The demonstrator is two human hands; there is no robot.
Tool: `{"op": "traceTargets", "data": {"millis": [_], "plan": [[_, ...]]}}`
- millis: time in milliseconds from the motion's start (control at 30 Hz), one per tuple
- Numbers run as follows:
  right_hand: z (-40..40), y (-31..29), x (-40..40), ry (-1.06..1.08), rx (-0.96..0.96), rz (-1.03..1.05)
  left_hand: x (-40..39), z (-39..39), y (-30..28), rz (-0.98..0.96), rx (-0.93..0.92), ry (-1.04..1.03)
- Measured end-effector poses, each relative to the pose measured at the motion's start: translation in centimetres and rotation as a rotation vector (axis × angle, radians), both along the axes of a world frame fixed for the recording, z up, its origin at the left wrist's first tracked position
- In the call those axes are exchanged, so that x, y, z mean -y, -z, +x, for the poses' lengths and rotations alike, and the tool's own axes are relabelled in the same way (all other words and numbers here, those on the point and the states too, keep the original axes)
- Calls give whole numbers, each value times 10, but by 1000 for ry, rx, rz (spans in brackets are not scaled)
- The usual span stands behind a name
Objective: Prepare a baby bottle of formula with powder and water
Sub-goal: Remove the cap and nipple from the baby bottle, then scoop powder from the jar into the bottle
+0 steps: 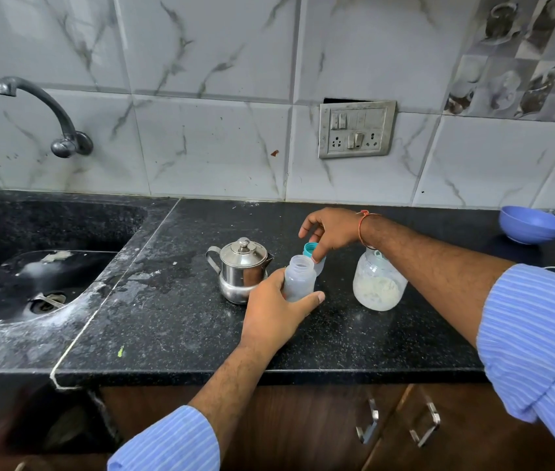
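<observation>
- The fingers [315,298] of the left hand [274,314] curl round one open baby bottle [299,278], thumb on the near side, the rest behind it; the bottle stands upright on the black bench [181,328], its mouth bare.
- The fingers [318,254] of the right hand [330,231] pinch one teal-ringed bottle cap [310,249] just behind the bottle's mouth, fingertips pointing down; whether the cap rests on the bench cannot be told.
- One clear jar [378,283] stands to the right of the bottle, near it but apart, with pale powder heaped in its bottom; its top is hidden by the right forearm.
- One steel kettle [240,268] with its lid on stands just left of the bottle, partly behind the left hand.
- One blue bowl [532,225] sits at the far right of the bench, close to the tiled wall.
- One sink [41,266] is set into the bench at the left, with one tap [48,110] on the wall above it.
- One switch plate [357,129] is fixed to the wall above the bottle.
- Both arms reach forward over the bench edge, the left from below centre, the right slanting in from the right; both blue striped sleeves are pushed up, and a red thread circles the right wrist.
</observation>
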State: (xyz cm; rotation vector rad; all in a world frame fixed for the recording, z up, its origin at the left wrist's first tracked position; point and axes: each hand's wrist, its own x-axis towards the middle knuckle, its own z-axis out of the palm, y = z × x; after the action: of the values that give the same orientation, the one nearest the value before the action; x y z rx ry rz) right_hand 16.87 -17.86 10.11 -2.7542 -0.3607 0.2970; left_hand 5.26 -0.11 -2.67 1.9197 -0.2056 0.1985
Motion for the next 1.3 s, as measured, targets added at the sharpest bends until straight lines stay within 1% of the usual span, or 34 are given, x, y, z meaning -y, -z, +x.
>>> {"op": "traceTargets", "data": {"millis": [533, 800, 933, 1067, 1200, 1300], "plan": [[-3, 1, -4, -60, 27, -121, 1, -1, -2, 1, -17, -6], [-10, -12, 1, -68, 31, -149, 0, -5, -7, 7, -32, -15], [-23, -31, 14, -65, 6, -176, 0, -6, -8, 8, -31, -16], [-44, -45, 38, -27, 7, -263, -1, -8, -8, 4, -14, -47], [-57, -49, 68, 32, -12, -254, -1, -11, -6, -66, -9, -69], [-68, -48, 82, 71, -42, -227, -1, -17, -7, -55, -6, -70]]}}
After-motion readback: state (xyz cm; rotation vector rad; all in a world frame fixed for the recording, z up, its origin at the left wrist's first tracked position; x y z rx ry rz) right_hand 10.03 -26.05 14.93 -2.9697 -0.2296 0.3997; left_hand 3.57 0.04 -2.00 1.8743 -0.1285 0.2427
